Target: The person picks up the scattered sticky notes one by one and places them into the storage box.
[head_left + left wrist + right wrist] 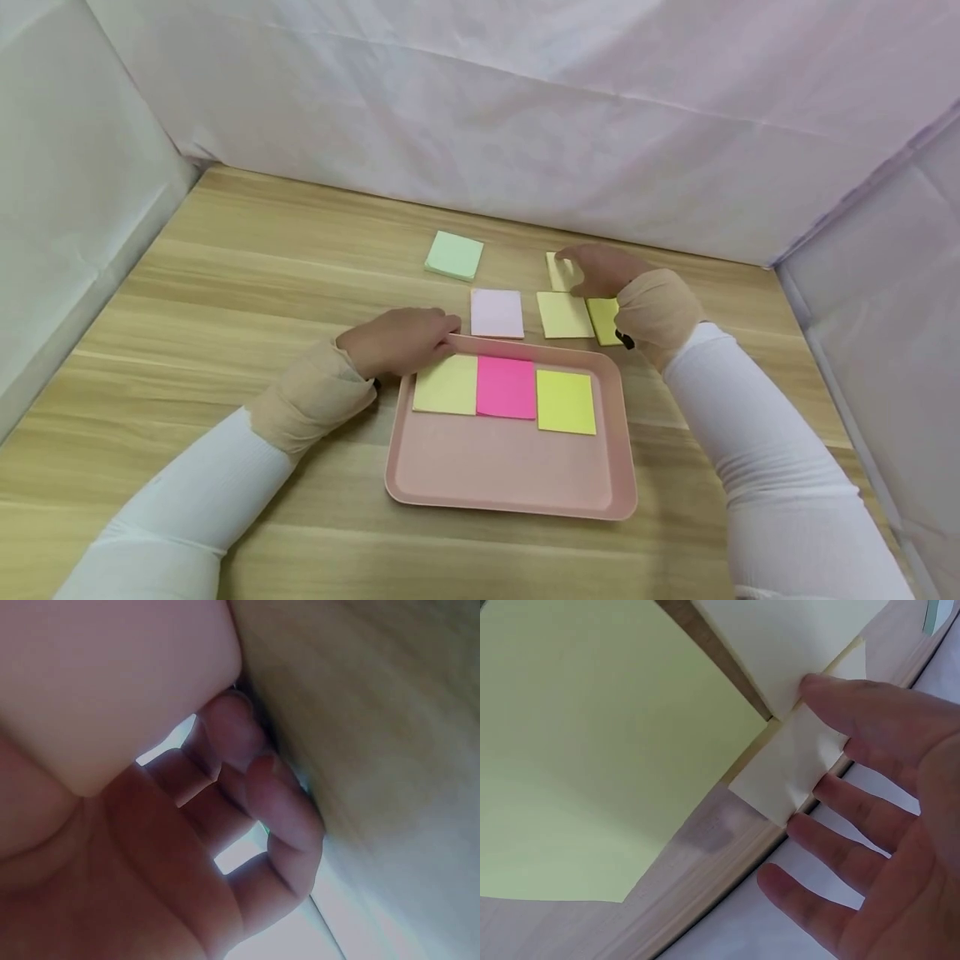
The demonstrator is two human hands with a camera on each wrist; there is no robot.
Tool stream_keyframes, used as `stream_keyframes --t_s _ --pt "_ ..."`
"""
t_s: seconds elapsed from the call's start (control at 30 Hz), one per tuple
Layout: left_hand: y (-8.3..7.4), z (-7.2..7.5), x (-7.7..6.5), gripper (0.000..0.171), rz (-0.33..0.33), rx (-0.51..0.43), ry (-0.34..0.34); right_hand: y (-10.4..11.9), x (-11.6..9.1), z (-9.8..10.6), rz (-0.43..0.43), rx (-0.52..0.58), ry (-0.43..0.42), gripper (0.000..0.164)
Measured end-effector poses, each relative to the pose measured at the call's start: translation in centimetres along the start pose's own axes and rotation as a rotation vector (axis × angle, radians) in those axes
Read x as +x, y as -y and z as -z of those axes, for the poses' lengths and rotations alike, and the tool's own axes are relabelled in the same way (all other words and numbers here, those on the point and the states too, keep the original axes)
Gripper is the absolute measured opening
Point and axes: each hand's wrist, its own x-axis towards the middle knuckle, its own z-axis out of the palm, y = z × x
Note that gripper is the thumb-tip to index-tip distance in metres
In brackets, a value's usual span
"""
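Observation:
My left hand [401, 340] grips the far left corner of a pink tray [510, 467]; in the left wrist view its fingers [281, 806] curl around the tray's wall [112, 675]. Inside the tray, along its far side, lie a pale yellow sticky note pad [446, 385], a hot pink one [506, 387] and a bright yellow one [566, 402]. Beyond the tray, my right hand [611, 271] pinches a cream sticky note pad [557, 273] near the back of the table. In the right wrist view, fingertips [802, 825] meet this pad's far edge, with the thumb opposite.
Just beyond the tray lie a lavender pad [497, 313], a pale yellow pad [564, 315] and a darker yellow pad [602, 321], partly behind the right wrist. Farther back sits a mint green pad [453, 254]. White cloth [480, 108] walls the wooden table [247, 275] in.

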Motion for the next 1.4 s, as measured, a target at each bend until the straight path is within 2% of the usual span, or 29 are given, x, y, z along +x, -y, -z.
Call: stream_keyframes --t_s 0.2,0.53,0.77,0.93,1.23,1.33,1.4 --pt "-0.1 -0.1 0.1 0.012 -0.006 -0.003 0.009 -0.5 0.0 -0.1 -0.035 0.031 0.052 0.066" --pt "-0.2 0.0 0.1 0.011 0.002 0.006 0.007 -1.1 0.1 0.2 -0.1 0.089 0.087 0.071" --pt "-0.3 0.2 -0.1 0.01 0.002 0.007 -0.009 -0.5 -0.2 1.1 -0.162 0.1 0.072 0.076" --pt "-0.4 0.2 -0.1 0.012 0.0 0.013 0.003 -0.2 -0.1 1.3 -0.171 0.061 0.072 0.075" --pt "-0.9 0.6 -0.1 0.01 -0.003 0.002 0.005 -0.1 -0.3 1.3 -0.216 0.056 0.055 0.073" --pt "-0.9 0.7 -0.1 0.011 -0.001 -0.002 0.008 -0.1 -0.3 1.2 -0.213 0.014 0.035 0.069" --pt "-0.9 0.7 -0.2 0.011 0.003 -0.001 0.009 -0.1 -0.2 1.1 -0.208 -0.025 0.019 0.06"
